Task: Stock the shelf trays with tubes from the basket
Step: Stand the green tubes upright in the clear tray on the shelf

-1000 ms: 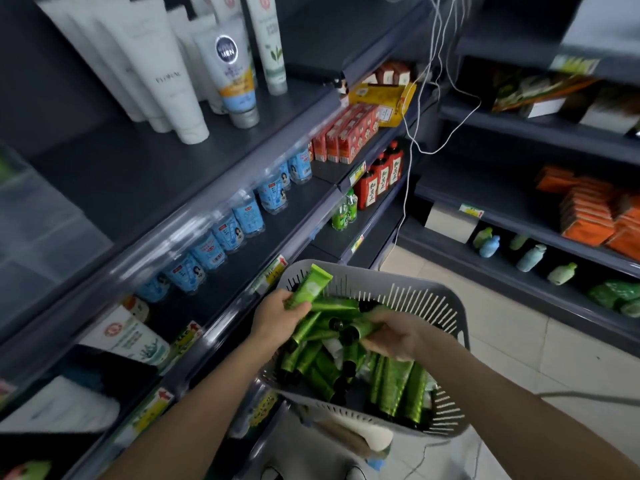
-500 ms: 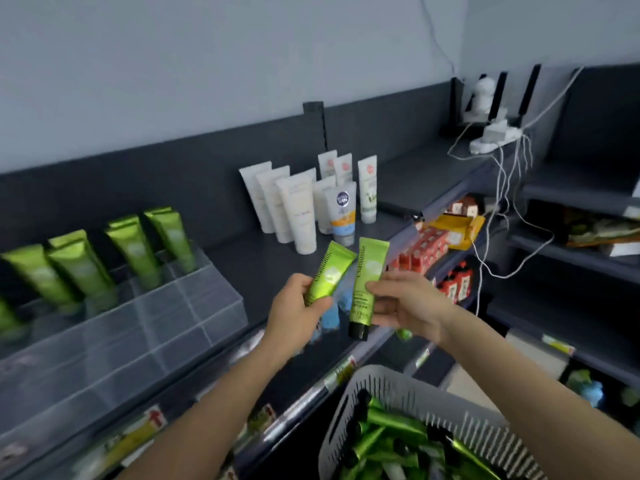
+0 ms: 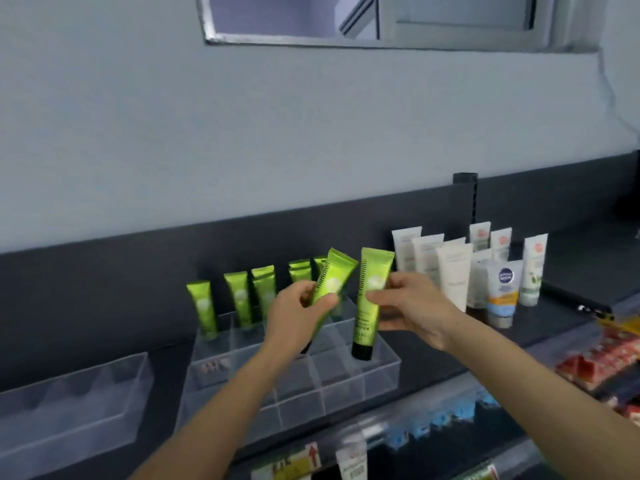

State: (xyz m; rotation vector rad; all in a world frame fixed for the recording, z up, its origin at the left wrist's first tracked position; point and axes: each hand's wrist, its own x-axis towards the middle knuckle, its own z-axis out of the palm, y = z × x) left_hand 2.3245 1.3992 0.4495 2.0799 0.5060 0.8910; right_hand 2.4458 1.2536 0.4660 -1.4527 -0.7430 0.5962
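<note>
Placing step: each hand carries one green tube over the divided clear tray (image 3: pixel 346 393), which sits near the front edge of the top shelf (image 3: pixel 168 362). The left hand (image 3: pixel 298 313) has its grip curled round a tilted tube (image 3: pixel 334 280). The right hand (image 3: pixel 408 306) pinches an upright tube (image 3: pixel 370 306), cap down, apparently just entering a compartment at the tray's right end, though blur leaves contact unclear. Stocked tubes (image 3: pixel 239 296) stand along the tray's back row. Next, each held tube needs lowering cap-first into a free compartment, then the grip loosened. The basket is out of view.
</note>
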